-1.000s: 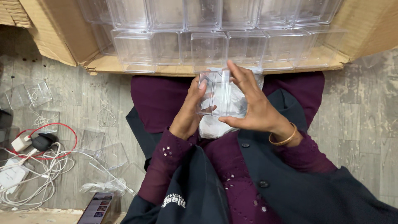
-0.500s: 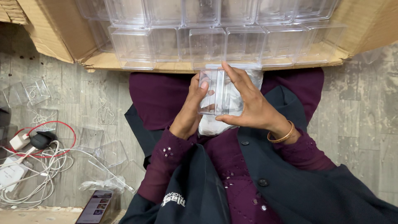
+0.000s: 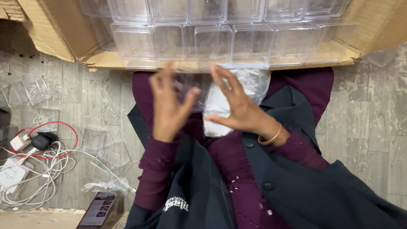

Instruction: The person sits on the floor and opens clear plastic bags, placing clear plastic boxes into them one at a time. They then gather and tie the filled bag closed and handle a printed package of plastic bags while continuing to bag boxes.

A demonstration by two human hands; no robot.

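Over the lap, just below the cardboard carton (image 3: pixel 51 38): a clear plastic box (image 3: pixel 193 91), blurred, now lower and between parted hands rather than clasped. Left hand (image 3: pixel 167 106) fingers spread, touching its edge; right hand (image 3: pixel 237 106) open-palmed beside a white plastic-wrapped bundle (image 3: pixel 220 112). Stacked clear boxes (image 3: pixel 212 40) above.

A large brown cardboard box (image 3: pixel 51 32) is spread open across the far side of the scene, its flaps folded outward to left and right. It is filled with rows of clear, square plastic cases (image 3: pixel 212 40). A clear plastic bag (image 3: pixel 250 82) with something white inside is seen just near of the box, at the centre. At the near left, a phone (image 3: pixel 98 210) with a lit, colourful screen is lying on the floor.
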